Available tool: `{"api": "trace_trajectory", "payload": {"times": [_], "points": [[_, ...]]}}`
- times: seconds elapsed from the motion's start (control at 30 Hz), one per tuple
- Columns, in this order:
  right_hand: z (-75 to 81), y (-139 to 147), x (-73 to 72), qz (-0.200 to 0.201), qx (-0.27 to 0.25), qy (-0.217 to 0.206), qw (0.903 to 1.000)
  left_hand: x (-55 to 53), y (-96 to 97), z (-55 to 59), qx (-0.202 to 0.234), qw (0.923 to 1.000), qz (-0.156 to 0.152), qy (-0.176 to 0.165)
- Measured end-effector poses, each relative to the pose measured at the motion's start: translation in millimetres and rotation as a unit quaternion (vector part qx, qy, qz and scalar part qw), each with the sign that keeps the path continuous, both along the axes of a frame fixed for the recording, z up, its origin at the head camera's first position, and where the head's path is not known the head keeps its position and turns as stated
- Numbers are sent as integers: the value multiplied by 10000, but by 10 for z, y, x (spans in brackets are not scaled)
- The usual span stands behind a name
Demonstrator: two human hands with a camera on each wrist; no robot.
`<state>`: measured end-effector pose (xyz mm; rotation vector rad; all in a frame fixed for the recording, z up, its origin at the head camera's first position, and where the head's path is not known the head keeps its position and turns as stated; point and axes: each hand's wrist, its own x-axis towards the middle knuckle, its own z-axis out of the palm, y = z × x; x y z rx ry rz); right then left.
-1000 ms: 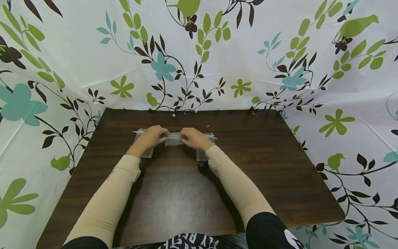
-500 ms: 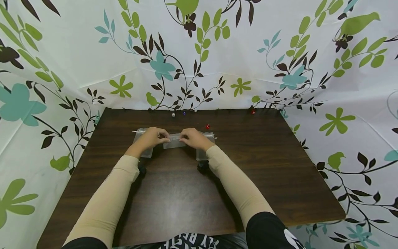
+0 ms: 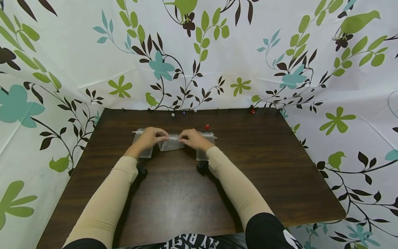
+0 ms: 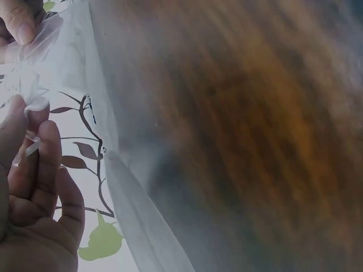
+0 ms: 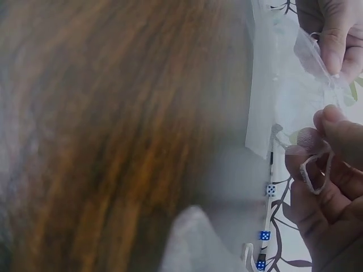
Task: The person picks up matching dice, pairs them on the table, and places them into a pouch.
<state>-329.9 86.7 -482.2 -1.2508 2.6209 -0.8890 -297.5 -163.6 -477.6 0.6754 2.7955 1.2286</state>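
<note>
A sheer white drawstring pouch (image 3: 170,145) is stretched between both hands above the table, its lower edge hanging toward the person. My left hand (image 3: 150,137) pinches the top left of the pouch between thumb and fingers. At its top right corner, my right hand (image 3: 192,139) pinches the gathered mouth. The right wrist view shows a white cord loop (image 5: 315,175) hanging by the right fingers. A short cord end (image 4: 31,148) shows at the left fingers in the left wrist view. Similar pouches lie flat beneath each forearm, one at left (image 3: 147,153), one at right (image 3: 201,155).
A red die (image 3: 207,126) lies just beyond the right hand, another red die (image 3: 253,111) at the far right edge. Along the back edge are a white die (image 3: 173,115) and a blue die (image 3: 184,113). A patterned curtain (image 3: 199,86) rises behind the brown table (image 3: 280,173).
The held pouch has tilted, its lower edge swinging down and to the left. Both hands keep their pinch and have barely moved.
</note>
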Motion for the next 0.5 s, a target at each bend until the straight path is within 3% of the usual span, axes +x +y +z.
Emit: {"api": "trace_trajectory", "payload": {"times": [0.5], "points": [[-56,28,-23,-155,48,-304,9994,24,-14,9,-51,10000,38,6]]}}
